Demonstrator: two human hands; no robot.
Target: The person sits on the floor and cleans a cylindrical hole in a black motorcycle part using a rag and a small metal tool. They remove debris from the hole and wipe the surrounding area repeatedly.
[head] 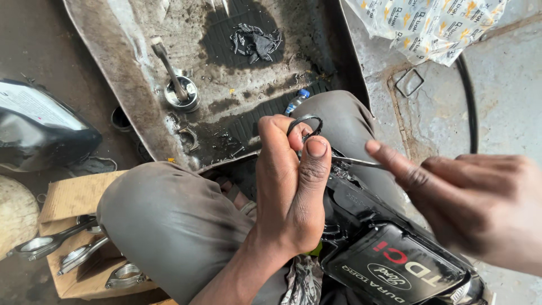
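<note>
We see a thin, dark metal ring [305, 125] pinched at the fingertips of our closed left hand [291, 186], above a black engine cover [389, 254]. Our right hand [468, 203], fingers curled, holds a slim metal pick [355, 162] touching the ring. Beyond the ring, a piston with rod [179, 85] lies on a greasy mat [248, 107].

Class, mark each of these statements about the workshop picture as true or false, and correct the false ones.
1. The left hand holds a thin dark ring at its fingertips. True.
2. The right hand grips a hammer. False: it holds a thin metal pick pointed toward the ring.
3. A piston with its connecting rod stands on the dirty mat. True.
4. Connecting rods lie on cardboard at the lower left. True.
5. The plastic bottle has a red cap. False: the cap is blue.
</note>
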